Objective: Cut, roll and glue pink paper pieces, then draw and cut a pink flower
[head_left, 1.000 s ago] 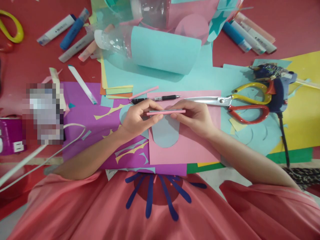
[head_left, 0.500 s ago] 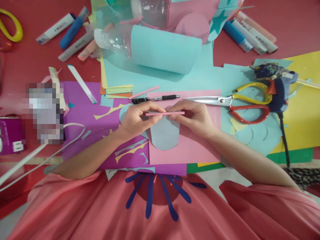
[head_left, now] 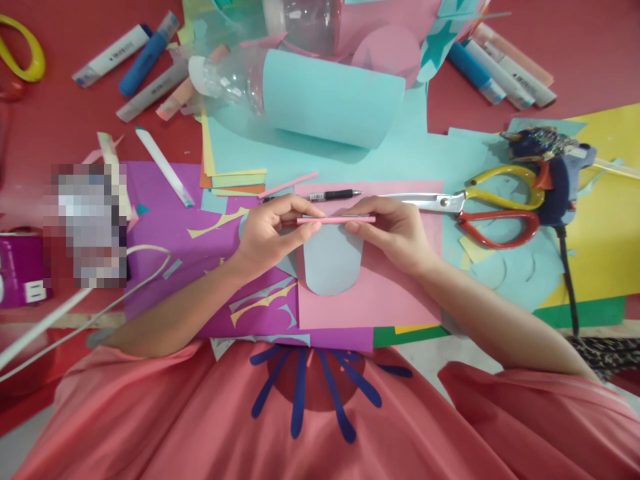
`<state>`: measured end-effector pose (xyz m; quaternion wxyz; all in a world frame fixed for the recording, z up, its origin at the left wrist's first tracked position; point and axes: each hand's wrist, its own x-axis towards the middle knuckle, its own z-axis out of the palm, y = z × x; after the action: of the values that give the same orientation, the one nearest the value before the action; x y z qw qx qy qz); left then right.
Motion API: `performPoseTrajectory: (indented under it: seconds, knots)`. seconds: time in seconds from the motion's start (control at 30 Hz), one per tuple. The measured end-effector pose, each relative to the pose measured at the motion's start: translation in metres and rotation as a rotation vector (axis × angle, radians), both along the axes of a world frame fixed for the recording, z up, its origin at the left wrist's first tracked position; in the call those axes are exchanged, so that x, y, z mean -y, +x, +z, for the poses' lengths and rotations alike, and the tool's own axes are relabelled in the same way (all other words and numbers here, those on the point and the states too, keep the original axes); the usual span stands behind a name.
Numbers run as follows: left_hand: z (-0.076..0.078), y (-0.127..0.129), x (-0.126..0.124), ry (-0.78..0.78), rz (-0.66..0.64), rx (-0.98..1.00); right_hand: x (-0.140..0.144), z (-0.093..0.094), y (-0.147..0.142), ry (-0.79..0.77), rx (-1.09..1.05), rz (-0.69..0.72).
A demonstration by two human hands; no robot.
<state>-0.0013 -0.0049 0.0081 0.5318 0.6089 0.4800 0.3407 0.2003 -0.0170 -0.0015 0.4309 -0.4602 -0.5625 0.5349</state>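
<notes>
Head view:
- Left hand [head_left: 273, 230]: pinching pink strip [head_left: 336, 220] left of centre.
- Grey-blue paper [head_left: 333, 263]: between hands, below pink strip; both just shifted slightly forward, suggesting grip adjustment.
- Right hand [head_left: 393, 233]: pinching right of centre.
- Scissors [head_left: 453, 202]: blades partly behind right hand.

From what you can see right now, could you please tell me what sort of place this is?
Most likely a craft table, strewn with scissors, markers and coloured paper.
</notes>
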Motion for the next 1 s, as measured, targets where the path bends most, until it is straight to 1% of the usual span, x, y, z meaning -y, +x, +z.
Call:
performPoseTrajectory:
  seconds: [0.2,0.3,0.43,0.6,0.77,0.87,1.0]
  knots:
    - [0.0,0.001,0.0,0.002,0.027,0.022,0.0,0.0,0.0,-0.011,-0.003,0.019]
    - [0.0,0.001,0.0,0.001,0.051,0.029,0.0,0.0,0.0,0.008,-0.028,0.008]
    - [-0.001,-0.001,0.0,0.003,0.07,0.013,0.0,0.001,0.001,-0.017,0.003,-0.004]
    - [-0.007,-0.003,0.001,0.079,0.085,-0.018,0.0,0.001,0.001,-0.026,-0.002,-0.003]
    - [-0.011,-0.003,0.001,0.082,0.112,-0.035,0.0,0.0,0.001,-0.009,-0.019,-0.006]
    - [-0.009,-0.003,0.0,0.044,0.09,-0.008,-0.001,0.0,0.001,-0.009,-0.032,-0.012]
    - [-0.003,-0.002,-0.001,-0.012,0.008,0.019,0.0,-0.001,0.001,-0.005,-0.017,-0.01]
